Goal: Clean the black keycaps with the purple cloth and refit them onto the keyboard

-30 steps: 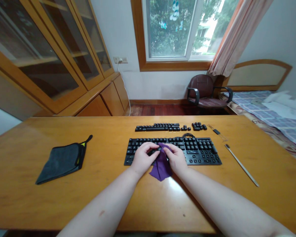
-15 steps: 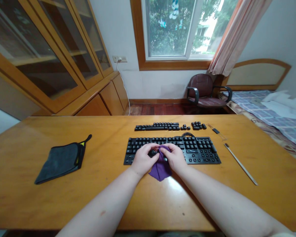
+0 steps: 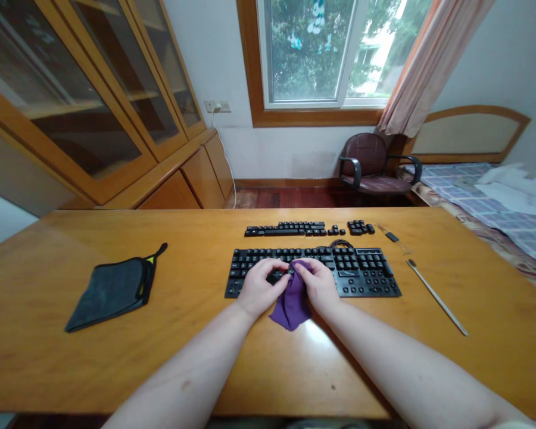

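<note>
Both my hands meet in the head view above the front middle of a black keyboard point(image 3: 361, 286), which has several keycaps off at its lower right. My right hand point(image 3: 322, 285) pinches a purple cloth point(image 3: 291, 310) that hangs down in folds past the keyboard's front edge. Thumb and fingers of my left hand point(image 3: 259, 287) are closed on a small black keycap point(image 3: 290, 270), partly hidden, right at the cloth's upper edge. Loose black keycaps point(image 3: 290, 229) lie in rows behind the keyboard.
On the wooden table point(image 3: 183, 363), a folded grey cloth point(image 3: 109, 292) with black edging lies at the left. A thin brush point(image 3: 438, 300) and a wire keycap puller point(image 3: 392, 237) lie at the right. Behind the table stand a chair point(image 3: 368, 161) and a bed point(image 3: 495, 190).
The cloth has shifted slightly in my right fingers and hangs a little lower. Between my fingertips the small keycap now shows more. My hands stay in nearly the same place.
</note>
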Demonstrator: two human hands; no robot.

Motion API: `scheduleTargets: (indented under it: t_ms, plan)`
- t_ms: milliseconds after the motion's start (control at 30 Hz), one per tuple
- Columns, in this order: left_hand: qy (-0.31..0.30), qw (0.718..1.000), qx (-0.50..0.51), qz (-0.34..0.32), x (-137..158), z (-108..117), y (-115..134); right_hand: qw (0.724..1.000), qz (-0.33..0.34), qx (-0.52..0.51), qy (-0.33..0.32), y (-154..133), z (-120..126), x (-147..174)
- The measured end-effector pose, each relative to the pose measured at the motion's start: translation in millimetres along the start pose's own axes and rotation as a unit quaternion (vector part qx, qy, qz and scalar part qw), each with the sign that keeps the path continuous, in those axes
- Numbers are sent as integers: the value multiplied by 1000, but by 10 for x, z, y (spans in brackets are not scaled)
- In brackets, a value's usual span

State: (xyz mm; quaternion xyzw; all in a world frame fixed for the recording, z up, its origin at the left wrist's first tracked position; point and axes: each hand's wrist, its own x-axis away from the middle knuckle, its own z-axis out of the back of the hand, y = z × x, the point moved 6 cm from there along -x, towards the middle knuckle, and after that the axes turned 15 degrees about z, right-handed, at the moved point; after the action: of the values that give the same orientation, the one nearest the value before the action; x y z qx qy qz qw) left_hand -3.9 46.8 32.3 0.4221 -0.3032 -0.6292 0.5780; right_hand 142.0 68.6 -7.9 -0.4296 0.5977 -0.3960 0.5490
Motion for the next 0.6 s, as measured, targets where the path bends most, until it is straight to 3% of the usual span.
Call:
scheduleTargets:
  t_ms: [167,467,600]
  plan:
    - [-6,998,62,26,-67,-4,-111,1000,1,-8,8,14,-6,20]
    - [-33,996,63,59,-91,-11,-152,999,12,27,-27,-71,-43,52]
    - [-26,996,66,56,-114,-1,-189,1000,17,22,-7,-87,-28,53]
